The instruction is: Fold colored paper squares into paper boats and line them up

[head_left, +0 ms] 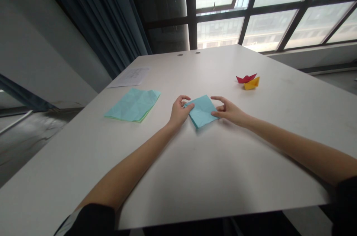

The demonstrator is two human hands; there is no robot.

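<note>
A folded light blue paper (202, 111), roughly square with one corner toward me, is held between my two hands over the middle of the table. My left hand (180, 110) pinches its left corner, the thumb on top and fingers curled behind. At the right corner my right hand (225, 111) grips the paper between thumb and fingers, with the index finger stretched out above it. The paper's lower corner shows layered edges and casts a slight shadow on the table.
On the white table (178, 176), creased light blue and green sheets (134, 105) lie to the left. Behind them is a printed white sheet (131, 76). A red paper boat (245, 79) and a yellow one (251, 83) stand at the back right. Windows and a curtain lie beyond.
</note>
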